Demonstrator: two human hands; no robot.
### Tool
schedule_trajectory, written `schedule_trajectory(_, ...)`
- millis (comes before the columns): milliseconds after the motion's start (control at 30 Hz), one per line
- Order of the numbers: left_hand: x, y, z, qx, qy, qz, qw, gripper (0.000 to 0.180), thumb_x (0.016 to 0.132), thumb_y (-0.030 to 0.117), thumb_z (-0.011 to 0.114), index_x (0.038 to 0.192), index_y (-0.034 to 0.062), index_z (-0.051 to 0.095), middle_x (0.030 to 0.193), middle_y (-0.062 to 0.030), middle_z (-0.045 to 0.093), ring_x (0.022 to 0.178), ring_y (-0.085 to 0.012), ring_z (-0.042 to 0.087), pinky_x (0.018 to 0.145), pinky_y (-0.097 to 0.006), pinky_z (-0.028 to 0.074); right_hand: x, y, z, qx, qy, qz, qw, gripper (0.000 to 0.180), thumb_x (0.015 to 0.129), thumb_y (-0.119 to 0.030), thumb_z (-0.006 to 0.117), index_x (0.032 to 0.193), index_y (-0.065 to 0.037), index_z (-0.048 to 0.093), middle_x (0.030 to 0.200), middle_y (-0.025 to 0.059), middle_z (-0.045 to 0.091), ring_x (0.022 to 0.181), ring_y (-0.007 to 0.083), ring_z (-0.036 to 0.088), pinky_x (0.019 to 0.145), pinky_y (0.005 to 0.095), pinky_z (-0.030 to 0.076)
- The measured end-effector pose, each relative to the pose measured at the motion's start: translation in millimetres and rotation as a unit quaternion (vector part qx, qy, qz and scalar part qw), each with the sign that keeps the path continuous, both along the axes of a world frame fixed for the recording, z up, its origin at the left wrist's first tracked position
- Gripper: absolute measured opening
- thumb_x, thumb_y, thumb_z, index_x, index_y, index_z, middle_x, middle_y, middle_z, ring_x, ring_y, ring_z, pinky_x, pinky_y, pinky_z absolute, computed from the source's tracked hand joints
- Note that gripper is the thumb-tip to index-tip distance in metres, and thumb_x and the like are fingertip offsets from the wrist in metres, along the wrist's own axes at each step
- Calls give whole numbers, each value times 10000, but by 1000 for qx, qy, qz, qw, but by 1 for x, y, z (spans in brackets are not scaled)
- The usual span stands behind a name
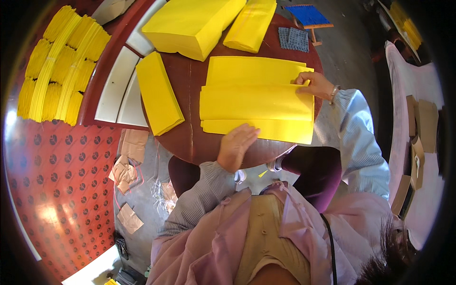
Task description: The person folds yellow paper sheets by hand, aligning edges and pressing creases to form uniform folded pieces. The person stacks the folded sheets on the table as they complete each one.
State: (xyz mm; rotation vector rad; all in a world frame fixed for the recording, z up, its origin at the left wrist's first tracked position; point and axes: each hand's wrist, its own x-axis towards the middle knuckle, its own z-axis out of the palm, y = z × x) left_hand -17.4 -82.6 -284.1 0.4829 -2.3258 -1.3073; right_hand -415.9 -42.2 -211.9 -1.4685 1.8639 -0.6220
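Yellow sheets (254, 102), paper-like, lie in overlapping layers on a round brown table (176, 148) in front of me. One layer is folded over so that its edge crosses the others, and a strip shows below it at the near side. My right hand (315, 86) has its fingers curled in a pinch at the right end of that upper edge. Fingers outstretched, my left hand (238, 144) rests flat at the near edge of the sheets, left of their middle. It grips nothing.
Left of the sheets lies a folded yellow bundle (160, 94). Behind stand a thick yellow stack (190, 26) and a smaller one (251, 23). Grey mesh pads (293, 39) sit at the far right, near a blue-topped stool (309, 15). Yellow bundles (59, 66) fill the left.
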Motion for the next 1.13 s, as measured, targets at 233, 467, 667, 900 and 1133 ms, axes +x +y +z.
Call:
schedule_trajectory(233, -66, 33, 37, 713, 250, 210, 621, 440, 1094, 96, 564, 1517, 3, 487, 1504, -136, 583, 1406, -298, 548, 1201, -474, 437, 37, 52, 75, 125, -211, 63, 967, 190, 948, -131, 762, 1107, -83, 669, 903, -24, 682, 814, 65, 636, 702, 235, 494)
schedule_trajectory(467, 32, -37, 83, 526, 222, 205, 795, 418, 1003, 51, 711, 1397, -29, 594, 1372, -114, 681, 1255, -248, 654, 1109, -380, 500, 161, 59, 59, 155, -359, 67, 918, 343, 1003, -90, 736, 1314, 6, 628, 907, -33, 668, 753, 15, 591, 618, 201, 446)
schedule_trajectory(667, 151, -198, 112, 428, 154, 169, 875, 482, 1005, 88, 719, 1447, -3, 551, 1367, -139, 689, 1236, -254, 689, 1066, -391, 570, 292, -65, 14, -9, -336, 129, 933, 393, 1027, -166, 686, 1392, -35, 625, 838, -25, 557, 793, 43, 501, 707, 222, 421)
schedule_trajectory(900, 169, -346, 61, 436, 100, 187, 875, 502, 1011, 93, 710, 1457, -43, 525, 1388, -167, 670, 1215, -267, 698, 1054, -363, 573, 351, -192, -25, 46, -441, 23, 896, 378, 1013, -143, 692, 1363, -22, 618, 948, 20, 685, 820, 117, 674, 703, 278, 610)
schedule_trajectory(1133, 158, -353, 22, 397, -11, 338, 853, 609, 1002, 94, 724, 1528, -42, 449, 1431, -204, 642, 1194, -300, 708, 1013, -355, 589, 354, -213, -66, 116, -404, -15, 907, 424, 997, -135, 711, 1382, -22, 574, 1007, 70, 719, 895, 163, 752, 684, 361, 684)
